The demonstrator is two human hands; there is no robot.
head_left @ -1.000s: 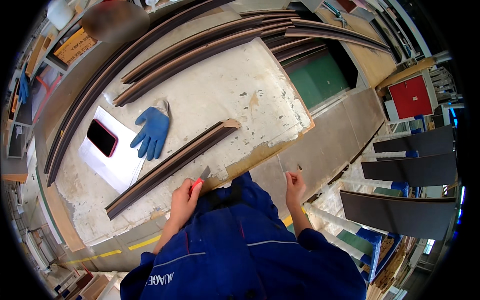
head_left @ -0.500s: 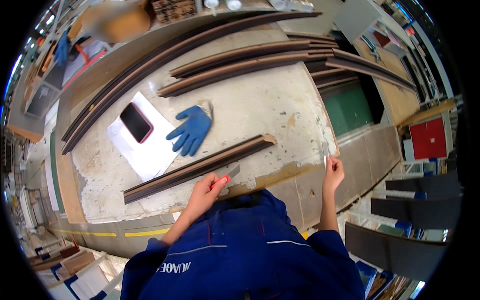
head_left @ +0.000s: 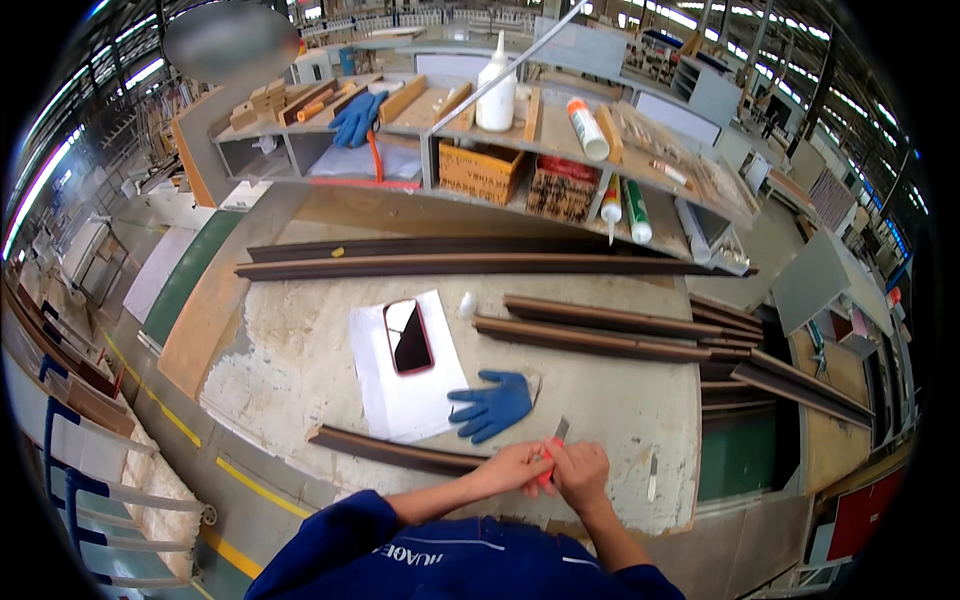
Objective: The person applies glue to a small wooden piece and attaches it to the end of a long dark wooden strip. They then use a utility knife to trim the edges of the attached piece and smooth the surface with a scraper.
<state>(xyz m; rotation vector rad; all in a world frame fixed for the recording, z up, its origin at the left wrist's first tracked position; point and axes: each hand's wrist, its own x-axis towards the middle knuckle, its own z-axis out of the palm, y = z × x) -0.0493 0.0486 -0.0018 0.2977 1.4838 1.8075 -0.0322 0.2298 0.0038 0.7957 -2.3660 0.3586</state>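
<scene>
Both my hands meet over the near edge of the workbench around a red utility knife [head_left: 546, 466], its metal blade [head_left: 562, 428] pointing up and away. My left hand [head_left: 508, 468] pinches the knife from the left. Closed on it from the right is my right hand [head_left: 583, 472]; its fingers partly hide the handle. Just beyond lies a blue work glove [head_left: 492, 405], palm flat. A dark brown moulding strip [head_left: 400, 449] runs along the near edge, its right end hidden by my left hand and arm. To the right, a thin silvery blade-like strip [head_left: 653, 474] rests on the bench.
A phone [head_left: 409, 338] lies on white paper sheets [head_left: 375, 400]. Long dark mouldings [head_left: 480, 265] lie across the back, with shorter mouldings [head_left: 590, 338] at right. Behind stands a shelf unit holding a white squeeze bottle [head_left: 495, 90], sealant tubes [head_left: 637, 210] and a cardboard box [head_left: 480, 170].
My right hand has let go of the thin strip and joined my left hand at the knife. The strip now lies on the bench. The view has tilted up, bringing the shelf in.
</scene>
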